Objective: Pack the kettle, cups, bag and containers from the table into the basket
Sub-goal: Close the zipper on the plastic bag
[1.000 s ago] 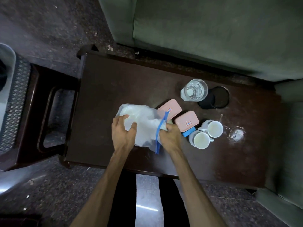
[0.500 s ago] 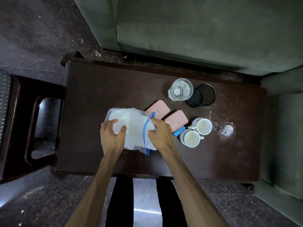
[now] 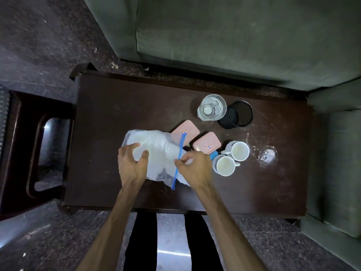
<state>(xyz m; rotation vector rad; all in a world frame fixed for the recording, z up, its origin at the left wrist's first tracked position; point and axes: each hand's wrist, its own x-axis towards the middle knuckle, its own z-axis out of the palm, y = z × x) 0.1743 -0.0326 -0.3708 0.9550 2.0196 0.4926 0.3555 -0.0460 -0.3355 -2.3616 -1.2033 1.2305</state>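
Plastic bag (image 3: 156,153), clear w/ a blue zip strip (image 3: 178,161), lay crumpled on the dark wood table (image 3: 117,114), near the front edge. We had both hands on it: left hand (image 3: 132,165) curled over the bag's left side, fingers bunching the film; right hand (image 3: 193,167) closed in a pinch at the blue strip, approx. its middle. Bag looked to hold sth pale, couldn't tell what.

Risks as we judged them:
- Thin film could slip out of the left grip when lifted, esp. if contents sagged to one end.
- If the zip wasn't fully shut, contents might spill; seal state not readable.
- Bag's far edge overlapped one pink container (image 3: 185,132); dragging the bag could shove it.
- Right wrist sat just beside the nearer cup (image 3: 224,165); a careless swing could tip it.
- Glass kettle (image 3: 212,109) touched the black round base (image 3: 237,115); fragile, needs care.

Count:
- bag: 1
- pink-lidded containers: 2, second (image 3: 207,143) w/ a blue bit showing by it
- white cups: 2, other one (image 3: 239,150) beside the first, both upright
- kettle: 1
- clear glass lid (image 3: 267,155): 1, probably the kettle's, lying apart to the right

Basket not identifiable in view. Nothing packed yet as far as we could judge.
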